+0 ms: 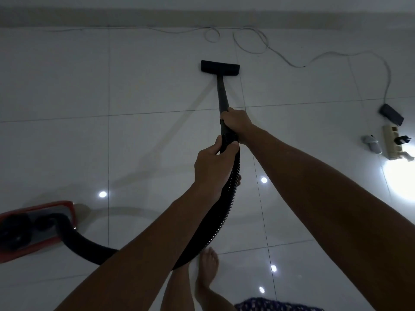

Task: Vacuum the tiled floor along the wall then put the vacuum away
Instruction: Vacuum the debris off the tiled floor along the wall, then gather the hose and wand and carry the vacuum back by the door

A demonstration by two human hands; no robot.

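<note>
A black vacuum wand [222, 95] runs forward to a flat black floor head [220, 68] resting on the white tiled floor [146, 86], short of the wall's baseboard [157, 19]. My right hand [237, 123] grips the wand's lower end. Just behind it, my left hand [213, 167] holds the ribbed black hose [226, 203] where it meets the wand. The hose curves down and left to the red vacuum body [33, 227] on the floor at the lower left.
A thin white cable [253, 44] loops along the wall and runs right to a black adapter [391, 114]. A power strip [391, 141] with a plug and a small grey device [372, 144] lie at the right edge beside a bright light patch. My bare foot [207, 268] stands below.
</note>
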